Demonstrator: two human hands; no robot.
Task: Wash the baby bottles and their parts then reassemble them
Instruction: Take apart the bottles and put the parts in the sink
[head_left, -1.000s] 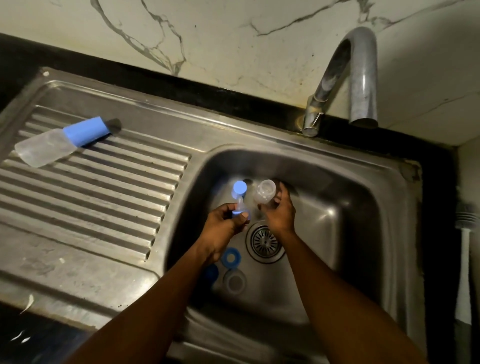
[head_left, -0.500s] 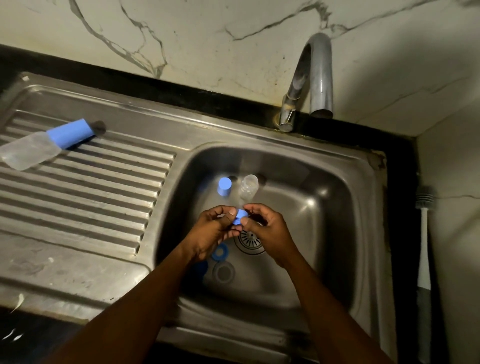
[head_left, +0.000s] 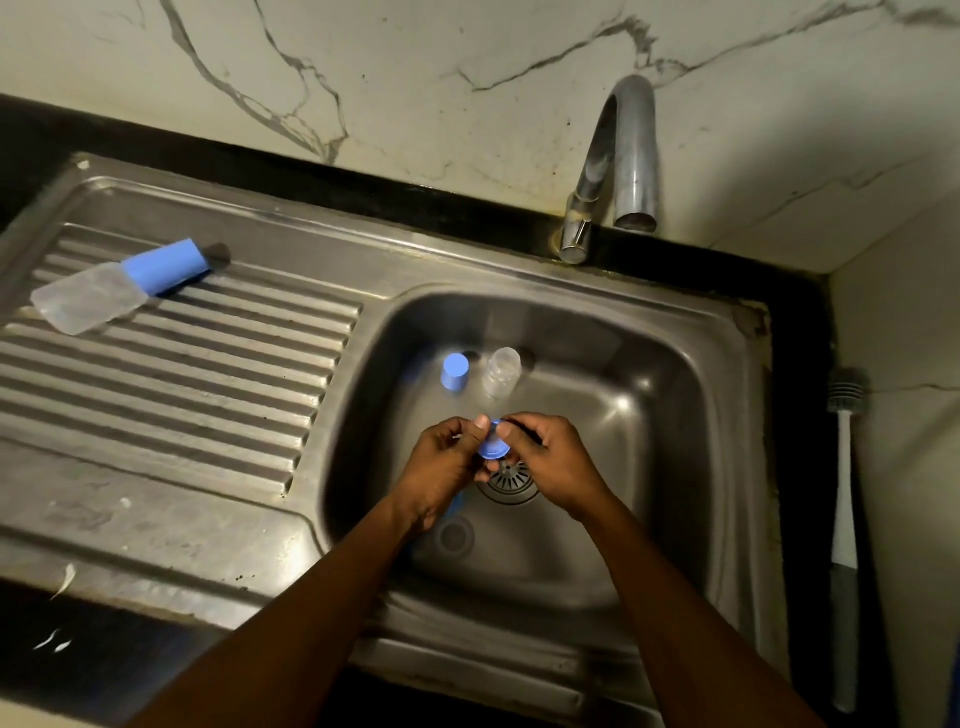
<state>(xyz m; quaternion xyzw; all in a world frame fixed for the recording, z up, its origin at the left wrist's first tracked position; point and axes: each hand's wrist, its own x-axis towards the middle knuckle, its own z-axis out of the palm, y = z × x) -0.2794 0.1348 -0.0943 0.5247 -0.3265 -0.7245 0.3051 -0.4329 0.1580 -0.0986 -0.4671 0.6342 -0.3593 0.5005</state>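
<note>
Pinching a small blue ring from both sides, the left hand and right hand meet with thumbs and fingers curled round it, just above the slotted round drain of a steel sink. The left wrist covers part of another blue piece on the basin floor; just nearer lies a clear round part. Beyond the hands, a blue cap and a small clear bottle stand side by side, upright. On the ribbed draining board, far left, a capped bottle lies on its side, its body clear plastic and its cap blue. A curved metal tap rises at the far edge before a veined marble wall. A white-handled brush leans at the right.
</note>
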